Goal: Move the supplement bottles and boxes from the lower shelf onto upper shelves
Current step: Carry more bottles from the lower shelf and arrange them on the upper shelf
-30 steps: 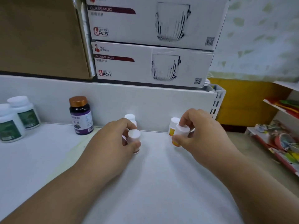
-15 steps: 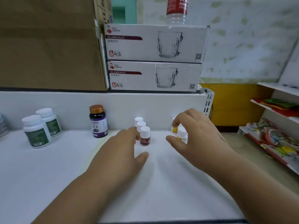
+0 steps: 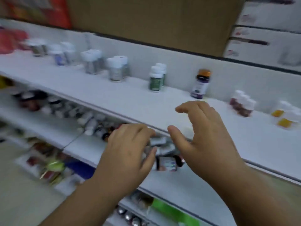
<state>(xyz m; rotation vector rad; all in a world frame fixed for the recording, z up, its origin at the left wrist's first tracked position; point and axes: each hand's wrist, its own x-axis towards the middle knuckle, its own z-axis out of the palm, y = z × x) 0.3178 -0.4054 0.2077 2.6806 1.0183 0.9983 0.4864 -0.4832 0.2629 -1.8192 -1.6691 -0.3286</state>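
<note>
Neither grip holds anything that we can make out. Our right hand (image 3: 206,137) is spread wide, the thumb and fingers apart, and it hovers over the front edge of the upper shelf (image 3: 130,101). Our left hand (image 3: 130,149) has relaxed fingers and reaches down toward the lower shelf (image 3: 84,147). The picture is blurred, so we cannot say for sure whether its fingertips already touch something.

Between the two hands we see a small cluster of bottles (image 3: 164,154) on the lower shelf, some of them lying on their side. More bottles (image 3: 91,123) lie further left on the same shelf, in a loose row under the edge of the upper one.

On the upper shelf many things already stand upright: several white-capped bottles (image 3: 114,69) at the left, a pair with green labels (image 3: 156,79), a dark bottle with an orange cap (image 3: 201,84), a group of small red-labelled bottles (image 3: 241,103), and small yellow-labelled ones (image 3: 283,115) at the far right.

In our judgement the task is well started but not finished. A good part of the stock is up, yet a fair number of bottles remain below. Boxes we cannot clearly recognise on the lower shelf. The next step is probably to take the cluster between the hands.
</note>
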